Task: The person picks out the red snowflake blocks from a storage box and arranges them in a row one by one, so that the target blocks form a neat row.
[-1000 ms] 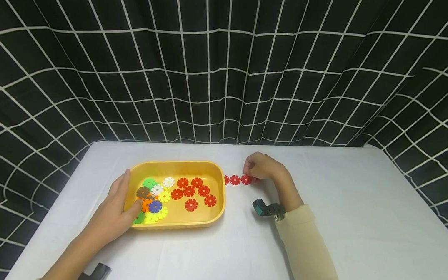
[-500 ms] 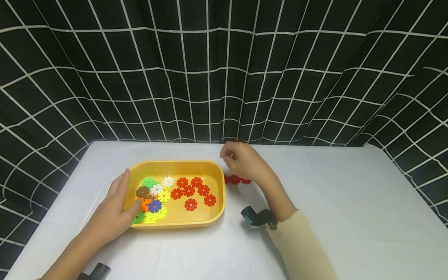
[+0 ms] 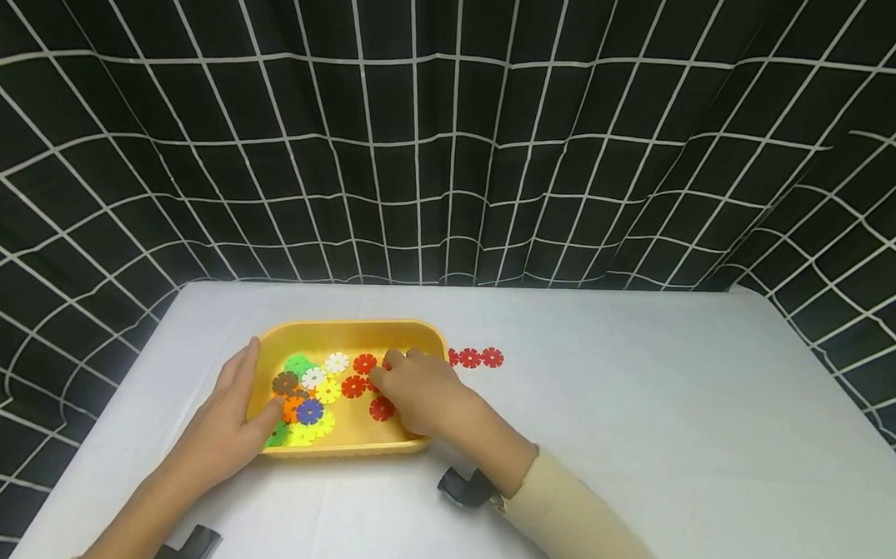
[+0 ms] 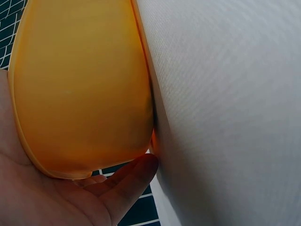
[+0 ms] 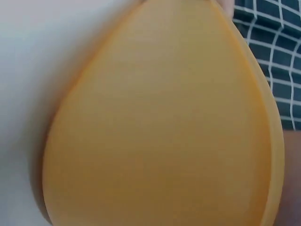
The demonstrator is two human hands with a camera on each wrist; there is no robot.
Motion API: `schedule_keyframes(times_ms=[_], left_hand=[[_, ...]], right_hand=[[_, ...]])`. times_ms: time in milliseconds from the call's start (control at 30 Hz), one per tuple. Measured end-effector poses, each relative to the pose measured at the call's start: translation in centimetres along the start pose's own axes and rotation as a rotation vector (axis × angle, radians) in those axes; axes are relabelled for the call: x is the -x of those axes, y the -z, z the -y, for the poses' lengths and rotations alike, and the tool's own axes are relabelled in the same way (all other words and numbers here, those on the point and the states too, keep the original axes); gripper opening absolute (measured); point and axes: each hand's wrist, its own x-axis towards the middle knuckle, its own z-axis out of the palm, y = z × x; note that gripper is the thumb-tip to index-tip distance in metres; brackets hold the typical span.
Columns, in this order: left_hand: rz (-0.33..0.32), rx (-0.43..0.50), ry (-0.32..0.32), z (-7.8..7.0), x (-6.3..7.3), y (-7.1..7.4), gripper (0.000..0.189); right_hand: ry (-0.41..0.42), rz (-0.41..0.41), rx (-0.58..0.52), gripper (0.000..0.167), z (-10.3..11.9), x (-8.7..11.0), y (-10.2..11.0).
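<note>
A yellow plastic tray (image 3: 341, 329) holds snowflake discs in several colours. At its left end my left hand (image 3: 224, 420) grips it, the thumb over the rim and the fingers along the outside wall. The left wrist view shows those fingers (image 4: 127, 183) against the tray's end. My right hand (image 3: 420, 395) is down inside the right part of the tray, over the red snowflake discs (image 3: 381, 408); its fingertips are partly hidden, so whether it pinches a disc cannot be told. The tray's outer wall (image 5: 160, 117) fills most of the right wrist view.
Just right of the tray, a row of red snowflake discs (image 3: 470, 358) lies on the white tabletop (image 3: 675, 406), partly hidden behind the rim. Green, white, yellow, orange, brown and blue discs (image 3: 309, 412) are heaped at the tray's left. A dark gridded curtain (image 3: 454, 146) stands behind.
My right hand has left the red row on the table, moving left and down into the tray over the red discs. The left hand and the tray have stayed put.
</note>
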Motion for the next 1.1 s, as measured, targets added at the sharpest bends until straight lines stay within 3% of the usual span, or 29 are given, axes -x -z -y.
schedule_keyframes(times_ms=[100,233,633,833,1100], left_hand=[[0.001,-0.001,0.002,-0.1,0.0,0.1,0.09],[-0.002,0.004,-0.001,-0.2,0.0,0.1,0.089],[-0.002,0.002,0.007,-0.4,0.1,0.1,0.09],[-0.003,-0.002,0.005,-0.4,0.2,0.1,0.089],[-0.008,0.003,-0.005,-0.2,0.2,0.1,0.089]], right_hand=[[-0.065,0.038,0.088,0.042,0.6,0.0,-0.5],[-0.1,0.072,0.102,0.043,0.8,0.0,-0.6],[0.017,0.048,-0.135,0.02,0.1,0.1,-0.5],[0.047,0.021,-0.171,0.018,0.0,-0.2,-0.8],[0.007,0.002,-0.177,0.022,-0.3,-0.8,-0.9]])
